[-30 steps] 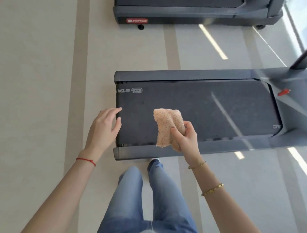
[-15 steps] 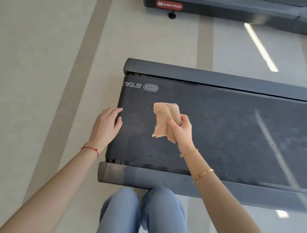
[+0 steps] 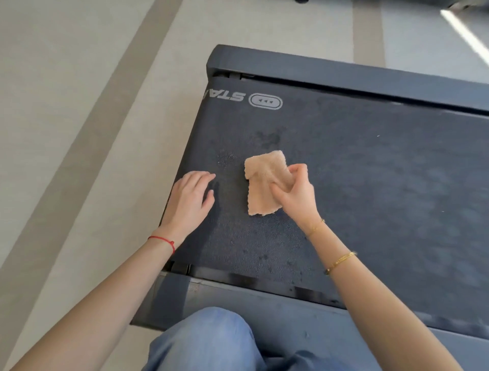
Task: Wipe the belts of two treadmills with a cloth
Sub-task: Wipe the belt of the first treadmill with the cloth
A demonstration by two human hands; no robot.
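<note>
A dark treadmill belt (image 3: pixel 370 185) fills the middle and right of the head view, with a grey logo near its far left corner and darker spots on its surface. My right hand (image 3: pixel 296 193) grips a peach cloth (image 3: pixel 262 185), which hangs low over the left part of the belt. Whether the cloth touches the belt I cannot tell. My left hand (image 3: pixel 191 201) rests with relaxed fingers at the belt's left end, a hand's width left of the cloth.
Grey side rails (image 3: pixel 330 71) frame the belt at the far and near sides. My knees in blue jeans (image 3: pixel 209 341) are just before the near rail. Beige striped floor (image 3: pixel 79 132) lies to the left. A second treadmill's wheel (image 3: pixel 301 1) shows at the top.
The view has closed in on the belt as I crouch lower. My right hand has brought the cloth down towards the belt. My left hand has settled at the belt's left end.
</note>
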